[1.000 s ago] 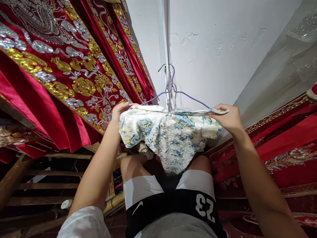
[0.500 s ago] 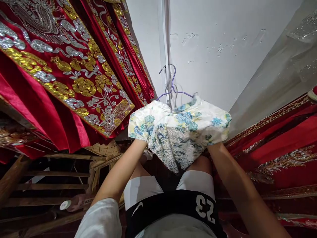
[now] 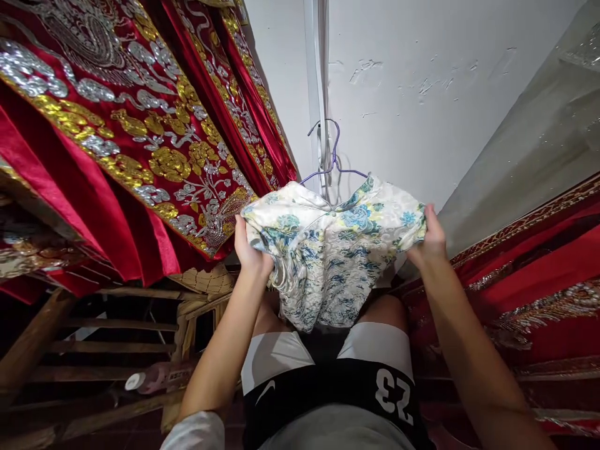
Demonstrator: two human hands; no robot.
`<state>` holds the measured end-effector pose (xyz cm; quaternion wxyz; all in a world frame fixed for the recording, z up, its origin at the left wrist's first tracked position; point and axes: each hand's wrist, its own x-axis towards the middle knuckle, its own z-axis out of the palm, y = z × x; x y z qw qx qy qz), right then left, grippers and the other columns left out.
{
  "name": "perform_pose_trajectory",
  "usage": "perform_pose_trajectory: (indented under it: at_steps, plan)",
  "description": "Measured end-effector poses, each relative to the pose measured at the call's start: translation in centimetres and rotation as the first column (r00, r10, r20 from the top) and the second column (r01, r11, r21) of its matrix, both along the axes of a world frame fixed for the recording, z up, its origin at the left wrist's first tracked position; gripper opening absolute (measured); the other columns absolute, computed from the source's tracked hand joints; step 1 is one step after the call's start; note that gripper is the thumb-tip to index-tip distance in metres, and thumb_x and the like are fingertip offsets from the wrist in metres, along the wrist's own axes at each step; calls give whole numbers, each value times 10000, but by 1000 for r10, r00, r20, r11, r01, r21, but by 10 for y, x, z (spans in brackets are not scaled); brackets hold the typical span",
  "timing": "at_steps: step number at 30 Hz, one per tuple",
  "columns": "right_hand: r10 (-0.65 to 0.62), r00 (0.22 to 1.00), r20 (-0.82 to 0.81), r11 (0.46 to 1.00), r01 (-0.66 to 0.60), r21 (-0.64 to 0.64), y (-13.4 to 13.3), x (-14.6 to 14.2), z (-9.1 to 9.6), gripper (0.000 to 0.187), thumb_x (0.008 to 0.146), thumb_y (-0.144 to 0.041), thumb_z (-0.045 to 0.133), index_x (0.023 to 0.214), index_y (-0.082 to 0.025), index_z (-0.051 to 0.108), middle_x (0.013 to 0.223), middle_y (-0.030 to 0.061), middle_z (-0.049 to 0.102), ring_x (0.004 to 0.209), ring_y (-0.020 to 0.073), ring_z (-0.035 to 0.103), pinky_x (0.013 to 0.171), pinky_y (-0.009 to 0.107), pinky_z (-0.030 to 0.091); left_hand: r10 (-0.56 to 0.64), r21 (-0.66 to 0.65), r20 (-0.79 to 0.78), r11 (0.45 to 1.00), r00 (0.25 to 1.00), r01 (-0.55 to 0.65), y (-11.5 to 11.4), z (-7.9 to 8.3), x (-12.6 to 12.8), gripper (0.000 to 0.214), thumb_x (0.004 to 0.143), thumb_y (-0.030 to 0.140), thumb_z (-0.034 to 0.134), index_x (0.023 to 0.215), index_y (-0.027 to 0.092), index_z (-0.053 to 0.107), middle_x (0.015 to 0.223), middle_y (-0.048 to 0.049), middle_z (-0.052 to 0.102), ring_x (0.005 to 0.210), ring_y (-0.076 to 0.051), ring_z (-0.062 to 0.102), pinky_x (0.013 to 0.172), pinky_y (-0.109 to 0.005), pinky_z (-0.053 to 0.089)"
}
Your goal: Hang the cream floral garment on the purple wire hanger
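The shirt [image 3: 335,262], clasped by left hand [image 3: 250,253] and right hand [image 3: 431,242], hanger [image 3: 334,164] beyond them, drapery [image 3: 169,162] leftward, looked white and blue-flowered.

I note a white wall [image 3: 422,137] with chipped surface marks ahead, red sequin-embroidered drapery [image 3: 171,164] at left, and slatted wooden furniture [image 3: 112,347] in shadow below.

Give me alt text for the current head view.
A person's left hand and right hand hold a floral top by its short sleeves, on a purple hanger before a white wall. Red embroidered cloth hangs at left, above wooden slats and a bottle.
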<state>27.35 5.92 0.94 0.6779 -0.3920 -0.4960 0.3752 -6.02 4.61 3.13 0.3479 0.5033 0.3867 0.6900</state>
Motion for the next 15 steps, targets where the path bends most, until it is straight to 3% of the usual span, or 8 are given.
perform_pose_trajectory:
  at_steps: [5, 8, 10, 11, 13, 15]
  plan:
    - [-79, 996, -37, 996, 77, -44, -24, 13, 34, 556, 912, -624, 528, 1203, -186, 707, 1117, 154, 761, 1190, 369, 688, 959, 529, 597, 16, 95, -176, 996, 984, 0, 25, 43, -1, 819, 908, 852, 267, 1453, 292, 511, 1413, -116, 641, 1367, -296, 555, 1065, -469, 521]
    - [-172, 982, -75, 984, 168, -57, -51, 22, 36, 544, 940, -610, 490, 1279, -237, 693, 1260, 147, 728, 1203, 382, 685, 934, 541, 612, 155, 272, -190, 957, 969, -100, 25, 48, -4, 724, 953, 736, 404, 1546, 321, 375, 1575, -103, 489, 1476, -302, 429, 1166, -508, 417]
    - [-174, 983, -52, 984, 171, -53, -75, 21, 25, 569, 961, -632, 423, 1331, -284, 682, 1289, 127, 724, 1195, 389, 691, 912, 555, 621, 253, 401, -337, 910, 907, -105, 13, 39, -4, 769, 921, 680, 524, 1572, 320, 329, 1651, -94, 374, 1530, -325, 334, 1231, -531, 314]
    - [-172, 985, -33, 984, 170, -51, -88, 18, 18, 583, 965, -648, 394, 1338, -308, 684, 1264, 120, 738, 1180, 392, 699, 891, 559, 628, 274, 430, -466, 901, 842, -55, 6, 30, -3, 811, 886, 657, 590, 1574, 313, 334, 1661, -99, 355, 1543, -348, 299, 1257, -555, 244]
    - [-193, 981, -13, 980, 192, -47, -117, 5, 3, 564, 953, -672, 410, 1302, -351, 717, 1138, 105, 785, 1128, 402, 721, 816, 552, 649, 241, 384, -720, 920, 651, 84, -5, 10, 2, 897, 817, 604, 689, 1581, 289, 340, 1649, -130, 366, 1537, -399, 284, 1271, -616, 123]
    - [-57, 989, 134, 995, 67, -70, -145, -14, -4, 576, 919, -703, 480, 1296, -351, 736, 1089, 105, 798, 1139, 429, 713, 751, 537, 659, 182, 294, -823, 947, 538, 128, -12, -12, 11, 978, 787, 554, 740, 1604, 238, 305, 1609, -191, 400, 1489, -431, 343, 1247, -656, 153]
